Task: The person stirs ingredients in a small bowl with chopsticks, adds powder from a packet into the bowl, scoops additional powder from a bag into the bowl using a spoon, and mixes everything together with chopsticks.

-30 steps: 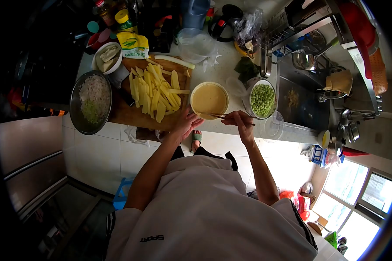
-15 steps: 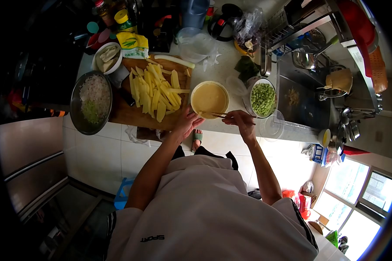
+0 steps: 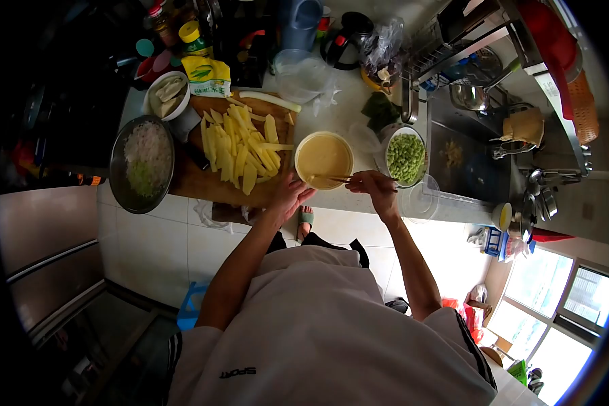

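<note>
Bowl (image 3: 351,163) of pale tan mixture (image 3: 325,154), just left of the grip of the right hand (image 3: 376,187), with tips of the pinched chopsticks (image 3: 335,178) inside. Left hand (image 3: 290,195) spread beside the near-left wall; contact impossible to tell. Possible mishaps: sliding or tipping, from hard pushing without firm bracing; splashing, from overly brisk strokes; yellow strips (image 3: 240,150), beyond the left hand, dislodged by a knock. Versus half a second earlier: near-identical pose, with bowl and counter (image 3: 348,108) slightly lower in view.

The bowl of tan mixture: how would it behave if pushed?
The bowl might slosh, as its mixture looks smooth and fluid. Its contents probably make it weighty. Standing on the flat counter, it would likely slide before tipping.
</note>
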Available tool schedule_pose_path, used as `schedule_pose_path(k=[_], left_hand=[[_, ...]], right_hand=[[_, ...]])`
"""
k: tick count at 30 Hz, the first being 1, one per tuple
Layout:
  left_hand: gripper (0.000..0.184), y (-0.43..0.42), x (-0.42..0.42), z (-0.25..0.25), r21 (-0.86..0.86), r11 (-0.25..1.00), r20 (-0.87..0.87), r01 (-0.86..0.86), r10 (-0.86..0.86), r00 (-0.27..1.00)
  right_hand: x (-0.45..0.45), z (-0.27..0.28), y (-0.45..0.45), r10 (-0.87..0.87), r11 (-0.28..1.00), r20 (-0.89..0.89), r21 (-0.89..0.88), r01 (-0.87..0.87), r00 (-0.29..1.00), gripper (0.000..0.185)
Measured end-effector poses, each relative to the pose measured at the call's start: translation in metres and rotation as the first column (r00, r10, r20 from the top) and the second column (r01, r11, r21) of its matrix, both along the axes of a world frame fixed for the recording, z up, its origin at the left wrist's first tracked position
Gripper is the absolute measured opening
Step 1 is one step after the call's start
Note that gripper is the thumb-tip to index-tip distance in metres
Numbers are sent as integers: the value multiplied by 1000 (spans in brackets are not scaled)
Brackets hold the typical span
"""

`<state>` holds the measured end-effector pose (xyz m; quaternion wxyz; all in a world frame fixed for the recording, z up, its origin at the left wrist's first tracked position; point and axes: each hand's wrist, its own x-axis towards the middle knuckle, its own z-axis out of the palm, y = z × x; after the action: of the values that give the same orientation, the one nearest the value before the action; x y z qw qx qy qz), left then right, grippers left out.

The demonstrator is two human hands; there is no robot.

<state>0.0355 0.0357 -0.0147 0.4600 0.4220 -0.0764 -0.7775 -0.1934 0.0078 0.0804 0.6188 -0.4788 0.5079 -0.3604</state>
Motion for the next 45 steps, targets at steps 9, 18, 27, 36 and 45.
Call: schedule_pose_path(k=[9,18,27,36,45], left_hand=[[56,2,-1,-4,11,1000,2,8,-8,1000],[56,1,0,-1,11,1000,-23,0,0,1000],[58,1,-2,-15,48,998,-43,-39,41,998],[52,1,-11,-1,25,999,63,-27,25,998],[43,2,-9,-7,25,1000,69,-18,16,997]], right_hand=[[2,-1,8,64,996,-25,-55,-65,998,24],[10,7,9,100,987,-148,-114,-117,984,19],[33,2,-2,101,893,-391,-369,-257,915,16],[50,12,-6,30,790,-483,-526,-317,875,14],[48,18,-14,-33,786,-539,-534,-311,842,7]])
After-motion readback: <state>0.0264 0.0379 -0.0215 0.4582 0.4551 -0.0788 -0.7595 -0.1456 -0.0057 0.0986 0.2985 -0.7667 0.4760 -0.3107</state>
